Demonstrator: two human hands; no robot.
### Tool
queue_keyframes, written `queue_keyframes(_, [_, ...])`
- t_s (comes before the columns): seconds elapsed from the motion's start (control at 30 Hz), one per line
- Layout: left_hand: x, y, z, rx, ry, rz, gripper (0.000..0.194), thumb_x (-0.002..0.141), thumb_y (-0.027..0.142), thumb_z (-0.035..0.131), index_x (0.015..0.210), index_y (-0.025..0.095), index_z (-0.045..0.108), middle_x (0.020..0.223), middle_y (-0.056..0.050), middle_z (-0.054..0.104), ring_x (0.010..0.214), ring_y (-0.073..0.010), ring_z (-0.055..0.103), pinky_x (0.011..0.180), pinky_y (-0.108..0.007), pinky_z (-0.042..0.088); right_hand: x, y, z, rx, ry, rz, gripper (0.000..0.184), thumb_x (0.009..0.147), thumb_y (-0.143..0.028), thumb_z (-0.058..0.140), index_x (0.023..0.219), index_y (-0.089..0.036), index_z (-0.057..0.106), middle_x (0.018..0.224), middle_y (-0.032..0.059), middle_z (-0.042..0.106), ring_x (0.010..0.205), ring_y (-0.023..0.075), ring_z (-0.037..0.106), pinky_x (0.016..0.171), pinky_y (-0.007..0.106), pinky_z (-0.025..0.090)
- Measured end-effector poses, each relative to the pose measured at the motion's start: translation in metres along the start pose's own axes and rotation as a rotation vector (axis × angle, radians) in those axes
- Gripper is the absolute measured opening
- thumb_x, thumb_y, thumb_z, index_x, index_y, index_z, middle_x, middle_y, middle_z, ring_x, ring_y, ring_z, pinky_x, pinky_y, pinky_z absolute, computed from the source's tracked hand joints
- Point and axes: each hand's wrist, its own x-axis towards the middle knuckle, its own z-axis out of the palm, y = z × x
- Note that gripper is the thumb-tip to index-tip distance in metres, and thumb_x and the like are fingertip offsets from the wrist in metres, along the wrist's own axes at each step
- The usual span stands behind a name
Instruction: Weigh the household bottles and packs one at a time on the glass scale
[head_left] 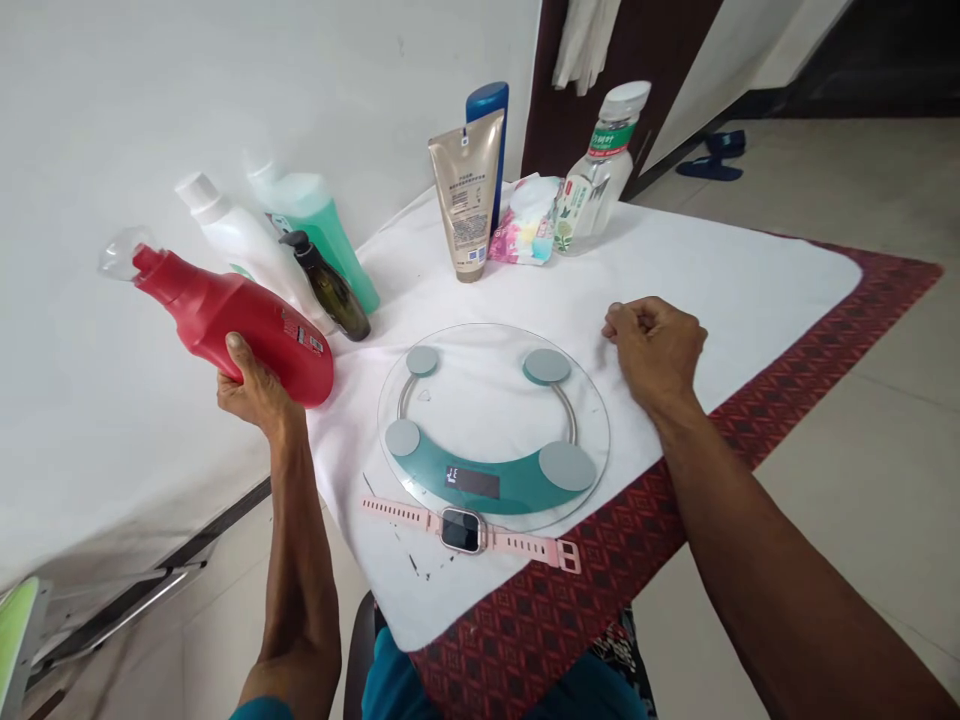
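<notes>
My left hand (259, 385) is closed round a red bottle (232, 315) with a clear cap, tilted at the table's left edge. Behind it stand a white bottle (251, 245), a dark pump bottle (330, 285) and a green bottle (326, 225). My right hand (656, 350) rests curled on the white cloth, right of the scale; whether its fingers hold anything is hidden. In the middle lies a round glass scale (487, 420) with a teal band and a lit display (472, 482). A pink-strapped smartwatch (461, 530) lies along its near edge.
At the back stand a beige tube (469, 195), a blue bottle (491, 100), a colourful packet (529, 225) and a clear bottle with a white cap (600, 170). A white cloth (720, 270) covers a red patterned one (787, 380). A wall borders the left side.
</notes>
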Motion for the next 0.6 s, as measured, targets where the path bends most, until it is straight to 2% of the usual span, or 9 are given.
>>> queue_keyframes(0.07, [-0.007,-0.006,0.010,-0.008,-0.025,0.018,0.071,0.085,0.084,0.089,0.079,0.027,0.046,0.072,0.006,0.039,0.066,-0.0128,0.034,0.062,-0.033,0.036,0.001,0.001,0.000,0.003,-0.004,-0.009,0.023,0.096,-0.021,0.072,0.074,-0.025,0.068,0.069,-0.0018,0.072,0.073,0.0210,0.070,0.085,0.035,0.052])
queue_keyframes(0.13, [-0.016,-0.010,0.019,0.013,-0.060,0.045,0.067,0.097,0.084,0.077,0.081,0.028,0.044,0.072,0.007,0.037,0.065,-0.0125,0.033,0.062,-0.032,0.034,0.002,0.005,0.000,0.008,-0.005,-0.017,0.023,0.096,-0.022,0.072,0.074,-0.025,0.069,0.071,-0.0013,0.073,0.071,0.0201,0.069,0.084,0.036,0.052])
queue_keyframes(0.2, [-0.025,-0.015,0.029,0.037,-0.097,0.064,0.061,0.108,0.078,0.066,0.083,0.028,0.041,0.072,0.007,0.037,0.064,-0.0127,0.034,0.063,-0.032,0.035,0.003,0.009,0.001,0.012,-0.009,-0.035,0.021,0.097,-0.024,0.072,0.076,-0.024,0.070,0.073,-0.0006,0.075,0.071,0.0196,0.069,0.084,0.036,0.053])
queue_keyframes(0.27, [-0.034,-0.022,0.040,0.062,-0.129,0.081,0.054,0.114,0.070,0.059,0.086,0.029,0.040,0.075,0.006,0.040,0.067,-0.0139,0.041,0.068,-0.033,0.041,0.005,0.014,0.001,0.007,-0.017,-0.064,0.020,0.098,-0.027,0.071,0.077,-0.024,0.070,0.074,-0.0001,0.076,0.071,0.0197,0.069,0.085,0.036,0.054])
queue_keyframes(0.47, [-0.050,-0.038,0.065,0.321,-0.225,0.097,0.042,0.117,0.065,0.047,0.096,0.030,0.035,0.090,0.002,0.050,0.085,-0.0190,0.057,0.089,-0.037,0.056,0.010,0.024,0.003,0.001,-0.021,-0.106,0.022,0.098,-0.037,0.069,0.079,-0.026,0.068,0.073,-0.0008,0.075,0.071,0.0212,0.071,0.083,0.038,0.055])
queue_keyframes(0.6, [-0.046,-0.031,0.060,0.325,-0.318,0.105,0.043,0.116,0.066,0.049,0.098,0.029,0.036,0.092,0.000,0.056,0.091,-0.0211,0.059,0.096,-0.040,0.058,0.010,0.025,0.001,0.007,-0.044,-0.127,0.027,0.098,-0.045,0.067,0.080,-0.026,0.068,0.075,-0.0001,0.077,0.073,0.0211,0.070,0.084,0.039,0.055])
